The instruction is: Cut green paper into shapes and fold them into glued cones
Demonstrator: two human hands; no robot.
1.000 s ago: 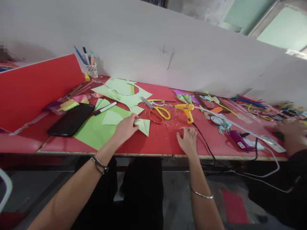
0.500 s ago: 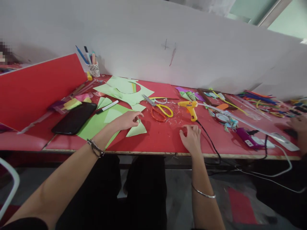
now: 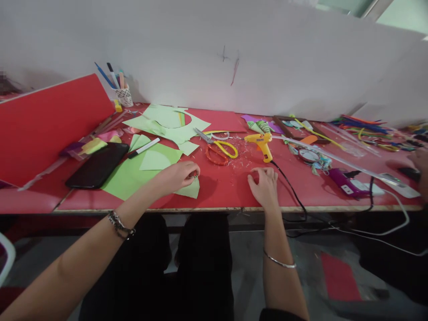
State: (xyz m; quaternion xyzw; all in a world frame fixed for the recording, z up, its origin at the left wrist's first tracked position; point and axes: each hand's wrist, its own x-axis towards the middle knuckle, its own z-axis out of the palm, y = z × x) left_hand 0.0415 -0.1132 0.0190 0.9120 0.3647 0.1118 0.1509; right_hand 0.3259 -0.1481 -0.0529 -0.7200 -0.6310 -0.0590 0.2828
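My left hand (image 3: 179,176) is closed in a pinch on a small light green paper piece (image 3: 190,189), near the table's front edge. Fingers cover part of that piece. On the red tabletop my right hand (image 3: 265,186) rests empty, fingers loosely curled and thumb apart. Just beyond it lies a yellow glue gun (image 3: 260,141), its black cord running over the edge. Scissors (image 3: 219,147) with red and yellow handles lie between the hands, farther back. Beside my left wrist, a green sheet (image 3: 133,178) carries a pale green cut piece (image 3: 154,161) and a marker (image 3: 144,148).
A black phone (image 3: 97,166) and a leaning red board (image 3: 53,125) are at the left, with a pen cup (image 3: 124,96) behind. Cut green paper (image 3: 140,121) lies at the back. To the right are a purple power strip (image 3: 349,182) and pipe cleaners (image 3: 364,127).
My left hand loosened, then closed on the paper piece again. The piece has turned and shifted toward the table's front edge. My right hand stays almost in place.
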